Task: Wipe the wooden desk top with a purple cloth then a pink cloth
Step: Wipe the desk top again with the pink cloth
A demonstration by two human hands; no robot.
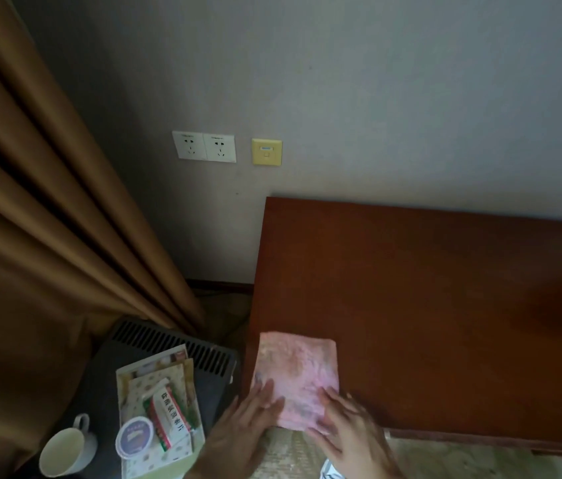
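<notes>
Both hands, left (250, 421) and right (348, 430), fingers flat, press pink cloth (296, 375) on desk (445, 305): second wipe apparently starting, purple cloth unseen

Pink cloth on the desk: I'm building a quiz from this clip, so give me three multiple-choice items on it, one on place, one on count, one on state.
1. Where does the pink cloth lie on the wooden desk top?
A. far right corner
B. near left corner
C. middle, by the wall

2. How many white socket plates are on the wall beside the yellow plate?
A. one
B. two
C. four

3. How do the hands meet the cloth?
A. both press flat on it
B. one lifts it
C. neither touches it

Answers:
1 B: it sits at the desk's near left corner.
2 B: two white plates sit side by side.
3 A: the left hand and right hand lie on the cloth's near end, fingers straight.
</notes>
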